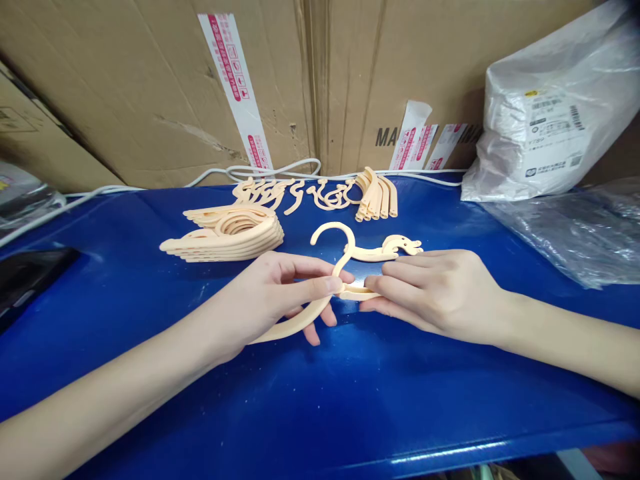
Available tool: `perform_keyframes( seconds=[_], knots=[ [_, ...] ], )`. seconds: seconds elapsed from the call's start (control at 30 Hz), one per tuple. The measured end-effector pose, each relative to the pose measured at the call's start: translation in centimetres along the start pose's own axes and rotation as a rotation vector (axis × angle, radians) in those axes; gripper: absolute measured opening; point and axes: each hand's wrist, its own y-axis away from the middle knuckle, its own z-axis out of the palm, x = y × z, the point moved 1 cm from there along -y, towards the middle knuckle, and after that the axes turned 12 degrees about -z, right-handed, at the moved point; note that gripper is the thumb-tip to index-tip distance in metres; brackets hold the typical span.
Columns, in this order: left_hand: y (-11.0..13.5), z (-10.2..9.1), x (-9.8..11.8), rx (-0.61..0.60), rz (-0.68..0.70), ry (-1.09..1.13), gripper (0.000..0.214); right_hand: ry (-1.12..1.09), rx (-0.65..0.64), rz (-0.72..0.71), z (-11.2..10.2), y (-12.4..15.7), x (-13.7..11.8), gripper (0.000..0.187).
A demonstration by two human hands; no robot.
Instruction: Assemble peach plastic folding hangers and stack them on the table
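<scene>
Currently my left grip (280, 293) is pinching a peach plastic hanger (350, 251) near its middle, thumb on top and fingers curled beneath, with one curved arm of the hanger running back under my palm toward my wrist. My right grip (430, 293) meets it from the other side, fingers drawn together and pressed on the same middle piece, fingertips almost touching my left thumb. The hanger sits low over the blue worktop (350, 400), about at its centre. Its hook stands up just behind my fingers and its other arm pokes out above my right knuckles.

Just behind my left grip lies a stack of hangers (225, 240) of the same colour, flat on the worktop. Farther back are loose hanger pieces (280, 193) and a bundle of curved arms (377, 197), near a white cable (280, 170) that runs along the foot of the cardboard boxes (150, 87). A white plastic bag (550, 113) with labels leans at the back right, with clear plastic film (575, 233) in front of it. A dark flat thing (30, 273) lies at the far left; I cannot tell what it is
</scene>
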Motion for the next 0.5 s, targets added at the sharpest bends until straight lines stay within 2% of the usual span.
perform_keyframes(
  seconds=[0.33,0.5],
  knots=[
    [0.15,0.04,-0.45,0.030,0.103,-0.058,0.016,-0.110,-0.033,0.038,0.23,0.17,0.01,0.039],
    [0.02,0.04,-0.57,0.039,0.058,-0.010,0.019,-0.208,-0.071,0.084,0.03,0.19,0.14,0.039]
  ],
)
